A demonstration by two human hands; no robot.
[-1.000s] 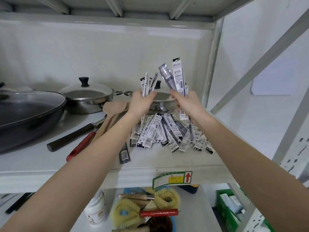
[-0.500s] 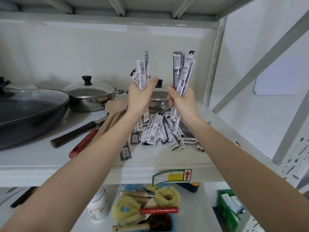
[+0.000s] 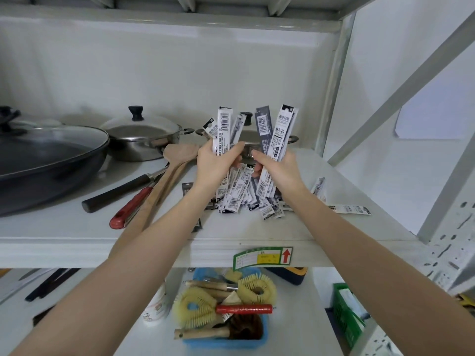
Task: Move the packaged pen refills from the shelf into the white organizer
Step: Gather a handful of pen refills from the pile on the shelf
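Note:
My left hand (image 3: 216,165) grips an upright bundle of packaged pen refills (image 3: 223,129) above the white shelf (image 3: 77,227). My right hand (image 3: 279,170) grips a second upright bundle of refill packs (image 3: 281,132), close beside the first. Under both hands a loose pile of refill packs (image 3: 239,196) lies on the shelf. Two stray packs (image 3: 349,208) lie to the right of the pile. The white organizer is not in view.
A large black lidded pan (image 3: 46,155) and a steel lidded pot (image 3: 144,140) stand at the left. A wooden spatula (image 3: 167,181) and a red-handled tool (image 3: 128,209) lie beside the pile. Below, a blue basket (image 3: 226,343) holds brushes; a green crate (image 3: 347,322) is at right.
Both hands have come down toward the pile and closer together, each still holding its bundle of refills upright. The view has shifted slightly downward.

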